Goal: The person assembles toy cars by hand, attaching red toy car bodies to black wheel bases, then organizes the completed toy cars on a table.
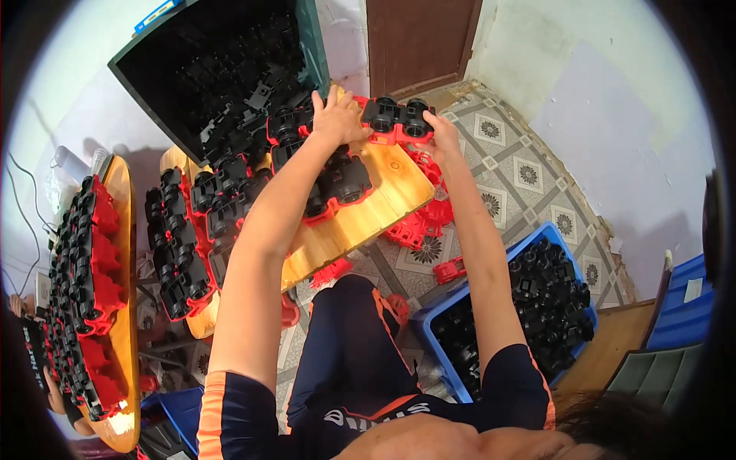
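Observation:
A red toy truck (395, 117) with a black underside and black wheels is upside down at the far right corner of the wooden table (399, 175). My right hand (444, 136) grips its right end between thumb and fingers. Just left of the truck, my left hand (337, 120) has its fingers spread over the table's far edge; whether it touches the truck or the red part behind it is unclear. Several more upturned toy trucks (341, 180) stand in rows on the table, partly behind my left forearm.
A large dark bin (310, 46) of black parts tilts toward the table's far side. Red truck bodies (429, 218) lie on the tiled floor below. A blue crate (571, 249) of black parts stands at my right. Finished-looking rows cover another table (123, 307), with a person beyond.

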